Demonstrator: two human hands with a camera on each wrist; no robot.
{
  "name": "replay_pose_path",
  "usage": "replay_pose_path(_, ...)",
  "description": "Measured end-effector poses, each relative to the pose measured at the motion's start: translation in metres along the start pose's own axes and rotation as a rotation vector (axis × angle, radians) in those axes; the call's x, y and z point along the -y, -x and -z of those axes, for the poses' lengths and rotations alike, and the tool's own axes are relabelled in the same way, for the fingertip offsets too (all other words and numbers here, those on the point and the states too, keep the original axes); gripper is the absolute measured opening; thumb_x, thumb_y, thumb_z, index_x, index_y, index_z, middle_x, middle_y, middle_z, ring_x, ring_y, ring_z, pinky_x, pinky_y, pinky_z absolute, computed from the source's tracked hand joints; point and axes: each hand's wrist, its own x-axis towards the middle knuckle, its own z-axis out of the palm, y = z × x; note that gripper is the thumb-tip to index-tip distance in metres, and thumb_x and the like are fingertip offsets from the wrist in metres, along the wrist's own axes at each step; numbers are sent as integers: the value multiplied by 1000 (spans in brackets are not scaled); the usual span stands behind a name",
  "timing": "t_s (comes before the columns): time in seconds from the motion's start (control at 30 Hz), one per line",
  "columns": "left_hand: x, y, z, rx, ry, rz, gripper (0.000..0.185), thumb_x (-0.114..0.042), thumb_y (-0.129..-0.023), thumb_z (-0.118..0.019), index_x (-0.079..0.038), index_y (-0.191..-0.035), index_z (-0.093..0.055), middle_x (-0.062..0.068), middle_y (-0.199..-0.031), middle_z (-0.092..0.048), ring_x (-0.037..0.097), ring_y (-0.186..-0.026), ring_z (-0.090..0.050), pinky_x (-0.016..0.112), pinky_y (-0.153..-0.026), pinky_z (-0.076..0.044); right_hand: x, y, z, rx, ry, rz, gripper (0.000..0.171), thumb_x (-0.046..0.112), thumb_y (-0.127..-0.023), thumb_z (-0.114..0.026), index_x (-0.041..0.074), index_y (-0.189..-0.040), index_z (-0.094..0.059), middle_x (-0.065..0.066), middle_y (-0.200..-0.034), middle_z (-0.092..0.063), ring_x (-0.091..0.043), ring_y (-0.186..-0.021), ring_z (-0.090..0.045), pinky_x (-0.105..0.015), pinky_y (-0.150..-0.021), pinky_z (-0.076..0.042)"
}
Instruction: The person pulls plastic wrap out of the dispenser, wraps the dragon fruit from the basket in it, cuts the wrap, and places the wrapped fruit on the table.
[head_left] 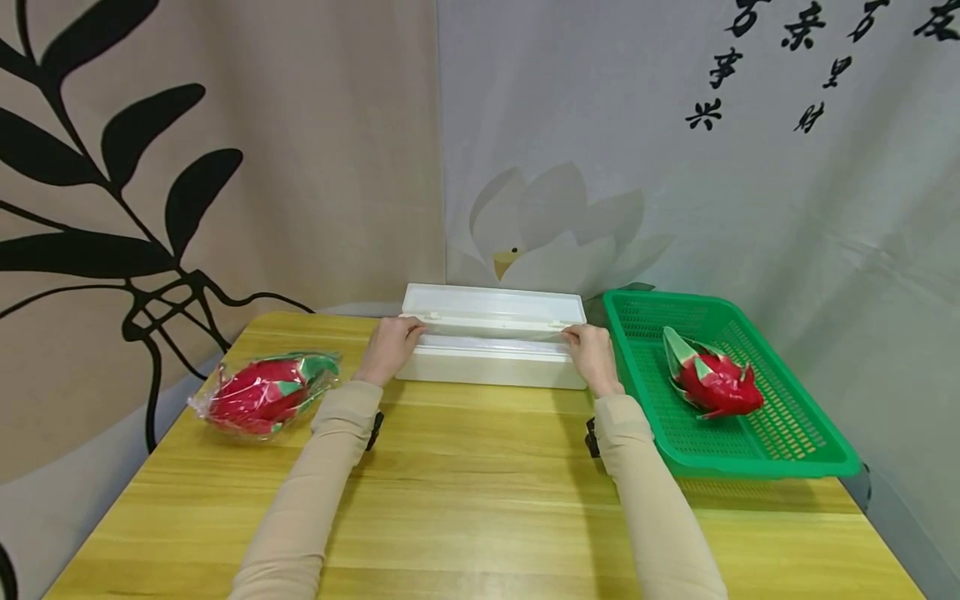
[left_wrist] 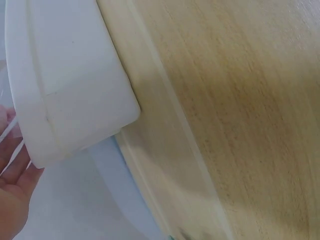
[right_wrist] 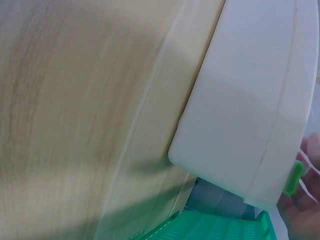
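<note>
My left hand and right hand pinch clear film. Only right wrist shows an oblong green tab by my fingers.

On my feed I see: beige leaf-print cloth, left | pale lotus-print cloth, right | wood-grain table, bottom
</note>
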Motion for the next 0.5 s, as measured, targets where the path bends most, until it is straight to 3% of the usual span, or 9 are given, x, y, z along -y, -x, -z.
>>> replay_pose_path(0.33, -1, -2, -1, -30, -16, 45, 26, -22, -95, -57, -1, -99, -72, 16, -93, -74, 19, -64, -62, 32, -60, -52, 0, -1, -2, -43, -14, -15, 23, 15, -94, -59, -1, -104, -72, -20, -102, -72, -35, -93, -69, -46, -79, -56)
replay_pose_path(0.5, 0, -3, 1, -36, -2, 25, 27, -24, -96, -56, -1, -102, -71, 16, -93, -74, 20, -64, -64, 34, -61, -54, 5, -5, 3, -80, -19, -48, 26, 13, -97, -53, -4, -108, -69, -22, -107, -70, -38, -97, -67, -47, -83, -55)
